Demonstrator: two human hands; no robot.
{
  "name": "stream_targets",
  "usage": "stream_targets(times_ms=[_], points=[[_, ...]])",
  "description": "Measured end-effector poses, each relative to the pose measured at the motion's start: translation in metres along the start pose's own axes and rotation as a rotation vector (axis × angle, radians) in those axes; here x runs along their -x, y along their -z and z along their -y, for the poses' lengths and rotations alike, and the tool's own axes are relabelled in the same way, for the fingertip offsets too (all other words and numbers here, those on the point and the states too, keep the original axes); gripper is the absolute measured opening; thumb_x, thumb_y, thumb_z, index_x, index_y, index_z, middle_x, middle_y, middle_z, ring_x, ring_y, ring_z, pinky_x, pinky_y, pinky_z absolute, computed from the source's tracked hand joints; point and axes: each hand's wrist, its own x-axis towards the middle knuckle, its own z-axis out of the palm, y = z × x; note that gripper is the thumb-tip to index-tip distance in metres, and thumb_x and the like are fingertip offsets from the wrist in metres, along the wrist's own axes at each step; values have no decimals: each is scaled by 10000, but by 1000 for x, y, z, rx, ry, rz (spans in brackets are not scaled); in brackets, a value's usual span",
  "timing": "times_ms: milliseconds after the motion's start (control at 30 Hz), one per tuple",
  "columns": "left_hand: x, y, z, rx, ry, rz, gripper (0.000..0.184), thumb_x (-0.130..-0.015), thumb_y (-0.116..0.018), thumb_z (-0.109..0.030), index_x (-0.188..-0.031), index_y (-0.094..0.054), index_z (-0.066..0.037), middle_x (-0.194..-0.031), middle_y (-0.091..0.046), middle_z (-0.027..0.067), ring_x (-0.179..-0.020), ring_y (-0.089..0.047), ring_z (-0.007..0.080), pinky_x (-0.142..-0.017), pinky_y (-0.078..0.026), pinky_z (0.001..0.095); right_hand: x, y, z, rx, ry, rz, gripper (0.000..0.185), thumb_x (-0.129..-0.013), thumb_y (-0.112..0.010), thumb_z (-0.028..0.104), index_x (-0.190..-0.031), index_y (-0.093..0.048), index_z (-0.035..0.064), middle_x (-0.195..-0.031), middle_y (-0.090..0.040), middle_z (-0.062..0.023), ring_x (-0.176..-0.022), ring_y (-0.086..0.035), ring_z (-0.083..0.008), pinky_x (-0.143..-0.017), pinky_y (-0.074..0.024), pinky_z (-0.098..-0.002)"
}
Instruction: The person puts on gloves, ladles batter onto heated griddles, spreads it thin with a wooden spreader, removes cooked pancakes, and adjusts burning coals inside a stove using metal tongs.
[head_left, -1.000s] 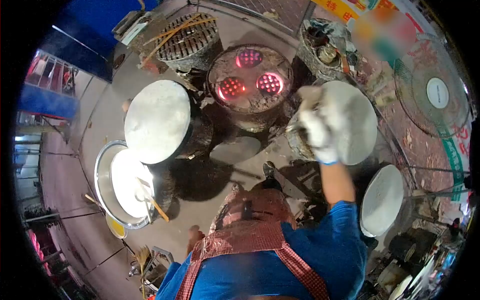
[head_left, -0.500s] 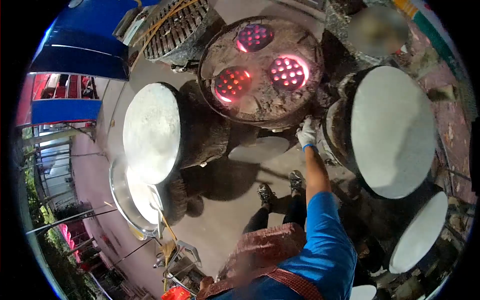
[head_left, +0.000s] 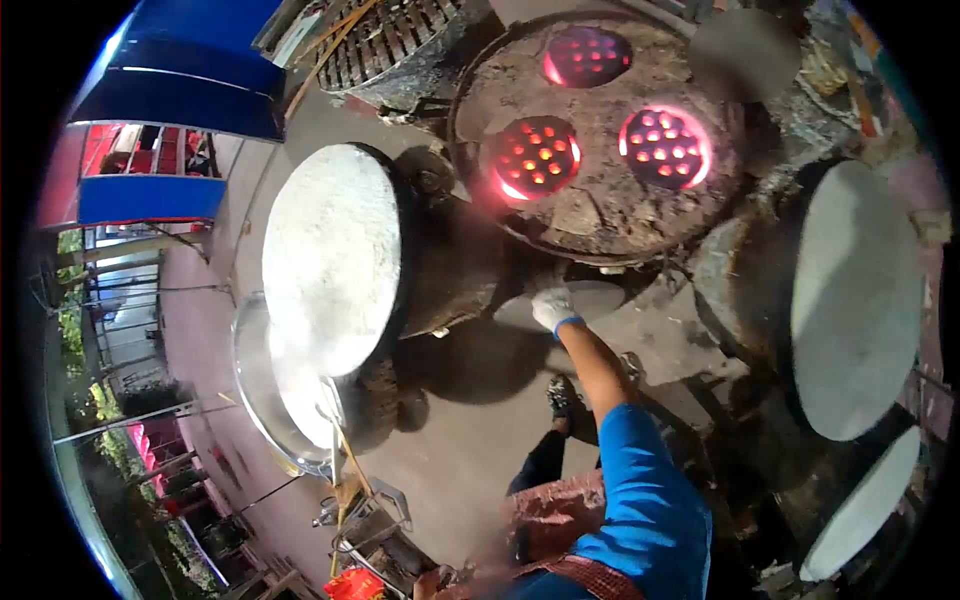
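Observation:
My right hand (head_left: pixel 552 309), in a white glove with a blue cuff, reaches forward below the front rim of a round stove (head_left: pixel 600 215). It is in front of a pale grey disc (head_left: pixel 600 298) low by the floor and covers part of it. I cannot tell whether the hand touches the disc. The fingers are blurred, and what they hold, if anything, does not show. In the stove top are three glowing briquettes with holes (head_left: pixel 665 147). My left hand is out of sight.
On the left, a large white-topped round pan (head_left: pixel 330 250) stands above a shiny metal basin (head_left: pixel 250 385). To the right are another broad white round surface (head_left: pixel 855 300) and a smaller one (head_left: pixel 865 505). A slatted grate (head_left: pixel 395 40) sits at the back. Tools (head_left: pixel 350 480) lean at lower left.
My right hand has moved left and back from the stove's front right edge to in front of the grey disc. The view has shifted, so the stove appears further right and higher.

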Motion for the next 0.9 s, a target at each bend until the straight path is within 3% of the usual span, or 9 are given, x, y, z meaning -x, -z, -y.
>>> stream_targets(times_ms=[133,267,300,400,467,600,700,767,900], points=[[-20,-9,-40,0,-21,16,156,-831,-535,-185,-856,-556,-32,-749,-547,103,-629,-567,226,-527,-470,364,-69,-77,4,78,-296,116,361,-877,-415,215,-1174,-580,93,-1251,-518,-136,-1144,-481,-313,-1042,-256,-505],[-35,-23,-60,11,-45,41,155,-835,-533,-183,-865,-555,-33,-754,-546,103,-624,-565,225,-525,-472,366,-6,-85,8,245,-95,-229,306,-836,-460,191,-1077,-628,108,-1123,-597,-137,-1073,-535,-282,-976,-303,-511],[-41,-28,-65,15,-62,45,154,-836,-533,-183,-868,-555,-33,-755,-546,103,-623,-565,224,-524,-472,366,14,-68,11,174,-18,197,274,-809,-468,182,-1016,-635,120,-1058,-623,-113,-1029,-550,-262,-926,-329,-485],[-57,-42,-90,32,-127,74,153,-839,-532,-181,-874,-554,-34,-759,-546,103,-619,-564,223,-523,-473,368,98,-74,27,161,-64,3,209,-692,-579,195,-877,-602,100,-881,-618,-117,-889,-564,-260,-894,-339,-452],[-65,-50,-103,48,-168,83,152,-841,-531,-180,-879,-553,-34,-762,-545,103,-617,-563,223,-522,-474,369,140,-22,40,122,-44,226,200,-687,-573,203,-849,-585,86,-827,-616,-122,-841,-569,-260,-797,-362,-450],[-64,-41,-112,129,-238,85,151,-844,-529,-178,-888,-552,-35,-767,-545,103,-612,-562,222,-520,-476,371,186,115,62,1,-49,-139,267,-756,-535,294,-835,-574,42,-780,-607,-181,-755,-570,-348,-702,-410,-466],[-60,-25,-115,189,-292,82,150,-847,-528,-177,-895,-551,-36,-771,-544,103,-608,-561,221,-518,-477,372,212,267,83,-208,-167,-40,285,-733,-576,303,-829,-587,35,-771,-610,-220,-695,-591,-381,-631,-457,-470],[-54,-17,-121,232,-321,75,150,-849,-527,-176,-900,-550,-37,-773,-544,103,-605,-561,220,-517,-478,373,220,326,72,-177,-82,-290,332,-682,-629,333,-824,-586,36,-778,-610,-222,-691,-601,-374,-615,-471,-452],[-43,-30,-147,328,-360,54,149,-853,-525,-174,-909,-549,-38,-778,-543,103,-600,-559,219,-515,-479,375,239,532,68,-312,-183,-254,382,-557,-697,293,-823,-591,39,-753,-617,-177,-710,-615,-333,-634,-477,-404]])
